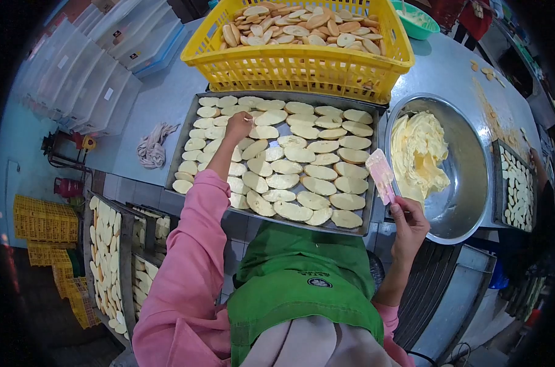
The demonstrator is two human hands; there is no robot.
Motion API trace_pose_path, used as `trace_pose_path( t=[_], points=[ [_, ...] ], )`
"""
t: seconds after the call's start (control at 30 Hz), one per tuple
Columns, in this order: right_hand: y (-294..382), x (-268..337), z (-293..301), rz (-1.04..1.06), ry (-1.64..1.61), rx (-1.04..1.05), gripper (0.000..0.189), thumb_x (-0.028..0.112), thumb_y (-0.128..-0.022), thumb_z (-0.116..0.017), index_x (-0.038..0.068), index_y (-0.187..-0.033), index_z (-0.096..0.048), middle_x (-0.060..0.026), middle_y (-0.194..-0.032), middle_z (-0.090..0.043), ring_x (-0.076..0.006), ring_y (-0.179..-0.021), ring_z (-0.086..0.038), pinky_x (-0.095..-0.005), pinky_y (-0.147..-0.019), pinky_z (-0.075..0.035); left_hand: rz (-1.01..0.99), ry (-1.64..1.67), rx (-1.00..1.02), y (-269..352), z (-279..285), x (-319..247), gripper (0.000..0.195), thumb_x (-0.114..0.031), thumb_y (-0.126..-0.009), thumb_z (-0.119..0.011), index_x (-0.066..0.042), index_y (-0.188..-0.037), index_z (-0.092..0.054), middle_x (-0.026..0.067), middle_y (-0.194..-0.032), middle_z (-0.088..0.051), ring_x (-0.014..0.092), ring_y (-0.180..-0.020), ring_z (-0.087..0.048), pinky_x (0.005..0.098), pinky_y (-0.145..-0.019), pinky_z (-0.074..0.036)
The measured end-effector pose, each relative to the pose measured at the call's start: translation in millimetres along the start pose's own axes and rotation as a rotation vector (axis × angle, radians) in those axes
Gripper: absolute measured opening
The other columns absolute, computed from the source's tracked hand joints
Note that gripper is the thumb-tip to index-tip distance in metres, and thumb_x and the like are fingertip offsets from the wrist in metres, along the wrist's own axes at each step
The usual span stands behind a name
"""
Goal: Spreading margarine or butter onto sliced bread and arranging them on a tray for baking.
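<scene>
A metal baking tray lies before me, filled with rows of oval bread slices topped with pale cream. My left hand is over the upper left of the tray, its fingers bunched close above the slices. Whether anything is between those fingertips cannot be made out. My right hand grips the handle of a pink spatula, whose blade is smeared with cream and points up beside the tray's right edge. Right of it stands a large steel bowl with a mound of pale yellow cream.
Behind the tray stands a yellow plastic crate heaped with bread slices. A crumpled cloth lies to the left, near stacked clear plastic boxes. Racked trays stand lower left. Another person's hand touches a second tray at far right.
</scene>
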State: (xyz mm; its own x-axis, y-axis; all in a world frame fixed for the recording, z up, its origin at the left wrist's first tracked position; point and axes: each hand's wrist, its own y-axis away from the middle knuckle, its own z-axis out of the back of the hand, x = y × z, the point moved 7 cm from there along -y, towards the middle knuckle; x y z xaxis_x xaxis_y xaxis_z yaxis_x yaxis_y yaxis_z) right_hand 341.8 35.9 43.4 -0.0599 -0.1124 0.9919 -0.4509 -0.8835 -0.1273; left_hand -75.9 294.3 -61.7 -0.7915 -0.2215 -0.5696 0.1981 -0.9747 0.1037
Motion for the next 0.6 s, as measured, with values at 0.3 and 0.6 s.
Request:
trace_pose_path(
  t=[0.3, 0.6],
  points=[
    [1.0, 2.5, -2.8, 0.010, -0.010, 0.016, 0.017, 0.000, -0.072, -0.067, -0.001, -0.089, -0.064, -0.0016, -0.081, -0.056, -0.0051, -0.067, -0.046, -0.0172, -0.059, -0.037, -0.049, -0.184, 0.159, 1.3, -2.1, 7.3, 0.016, -0.019, -0.071, -0.063, -0.009, -0.084, -0.065, 0.0122, -0.089, -0.064, 0.026, -0.088, -0.060, 0.0332, -0.077, -0.047],
    [1.1, 4.0, 0.7, 0.012, -0.015, 0.000, 0.017, 0.001, -0.072, -0.068, -0.001, -0.088, -0.064, -0.0016, -0.081, -0.056, -0.0051, -0.066, -0.046, -0.0171, -0.059, -0.037, 0.004, -0.347, 0.118, -1.5, 4.5, 14.1, 0.025, -0.004, -0.068, -0.056, -0.016, -0.089, -0.063, 0.0070, -0.096, -0.062, 0.023, -0.093, -0.058, 0.0404, -0.083, -0.042]
  ],
)
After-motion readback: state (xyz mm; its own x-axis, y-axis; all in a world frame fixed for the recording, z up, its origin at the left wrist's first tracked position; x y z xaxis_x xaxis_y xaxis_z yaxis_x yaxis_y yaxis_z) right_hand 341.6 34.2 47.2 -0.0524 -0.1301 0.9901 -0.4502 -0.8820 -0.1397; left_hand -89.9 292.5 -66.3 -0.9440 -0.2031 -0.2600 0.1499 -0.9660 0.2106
